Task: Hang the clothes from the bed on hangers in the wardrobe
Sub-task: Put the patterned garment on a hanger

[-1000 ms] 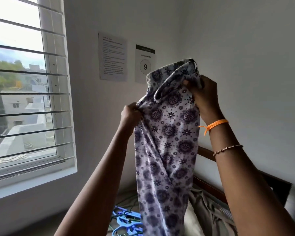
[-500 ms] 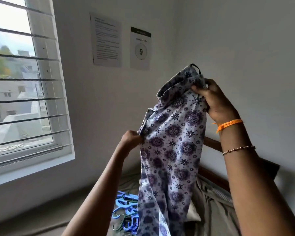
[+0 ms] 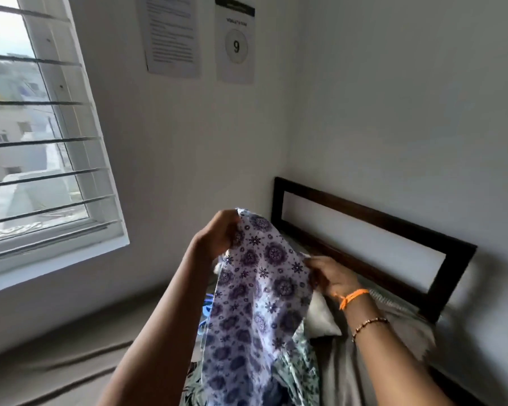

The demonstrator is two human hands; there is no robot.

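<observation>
Lowered since prev. frame: white cotton garment w/ purple floral print (image 3: 255, 303), now over grey-sheeted bed (image 3: 373, 361). Left hand (image 3: 217, 232) and right hand (image 3: 332, 276) pinch its top edge. No hanger on it yet; wardrobe unseen; task early.

Printed garment (image 3: 255, 291): we lose its lower part past the bottom edge. Blue hangers (image 3: 206, 306): we see only a sliver behind the garment's left edge, count unreadable. Left hand (image 3: 217, 234): its fingertips are hidden in the cloth. Right hand (image 3: 332, 276): its fingertips are covered by the garment's edge. Green-patterned cloth (image 3: 299, 373): mostly covered, cut off below. Text sheet (image 3: 170, 36): its print is too small and blurred for us to read, and its top is cropped.
</observation>
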